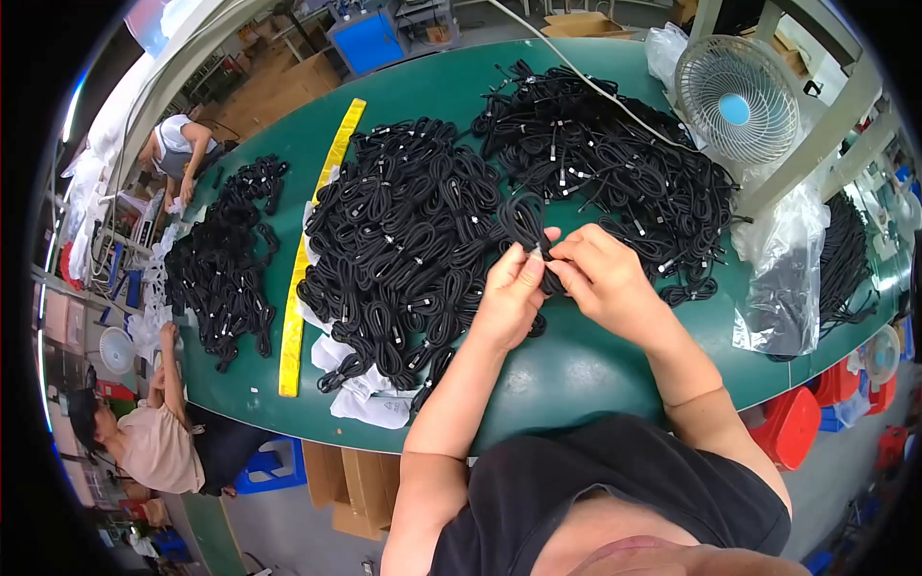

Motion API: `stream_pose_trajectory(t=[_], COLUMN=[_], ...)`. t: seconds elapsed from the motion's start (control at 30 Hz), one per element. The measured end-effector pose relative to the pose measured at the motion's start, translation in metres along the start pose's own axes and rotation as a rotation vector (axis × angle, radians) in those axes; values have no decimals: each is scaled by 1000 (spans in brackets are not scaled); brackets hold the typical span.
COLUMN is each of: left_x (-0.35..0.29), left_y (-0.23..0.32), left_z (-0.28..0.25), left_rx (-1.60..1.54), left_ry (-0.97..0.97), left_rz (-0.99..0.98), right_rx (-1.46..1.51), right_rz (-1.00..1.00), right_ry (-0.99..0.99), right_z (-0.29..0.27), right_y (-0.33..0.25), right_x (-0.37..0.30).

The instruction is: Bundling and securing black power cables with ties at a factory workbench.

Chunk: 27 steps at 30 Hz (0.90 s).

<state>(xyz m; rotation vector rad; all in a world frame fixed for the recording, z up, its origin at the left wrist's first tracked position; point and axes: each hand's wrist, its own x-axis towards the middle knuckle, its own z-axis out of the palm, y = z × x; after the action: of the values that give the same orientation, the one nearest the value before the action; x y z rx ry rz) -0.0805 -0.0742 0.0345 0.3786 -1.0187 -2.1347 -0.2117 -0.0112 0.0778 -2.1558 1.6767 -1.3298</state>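
Note:
A coiled black cable (523, 219) is held up over the green table between my two hands. My left hand (515, 291) pinches the bundle at its middle, thumb on top. From the other side my right hand (597, 274) closes thumb and fingers on the same bundle, close to a small pale spot that I cannot make out. Left of my hands lies a broad heap of tied black cable coils (384, 240), some with silvery connector ends. Beyond my right hand spreads another heap of black cables (615, 144), looser, with white connector tips.
A yellow strip (320, 250) divides the green table (240, 379), with a smaller cable pile (226, 254) left of it. A fan (736, 101) and a clear plastic bag (783, 278) stand right. Two people (154, 432) work at the left edge. Red stools (789, 429) are at lower right.

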Motion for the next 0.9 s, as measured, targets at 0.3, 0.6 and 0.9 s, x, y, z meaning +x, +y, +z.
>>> stream_pose_trajectory(t=[0.3, 0.6, 0.9], left_x=[-2, -3, 2], left_y=[3, -13, -20], left_z=[-8, -7, -16], left_rx=[-13, 405, 356], left_ry=[-340, -123, -39], left_rz=[-208, 128, 69], right_rx=[807, 586, 743], right_rz=[396, 486, 531], right_ry=[3, 329, 404], right_z=[-14, 4, 26], right_y=[25, 31, 50], right_x=[10, 9, 11])
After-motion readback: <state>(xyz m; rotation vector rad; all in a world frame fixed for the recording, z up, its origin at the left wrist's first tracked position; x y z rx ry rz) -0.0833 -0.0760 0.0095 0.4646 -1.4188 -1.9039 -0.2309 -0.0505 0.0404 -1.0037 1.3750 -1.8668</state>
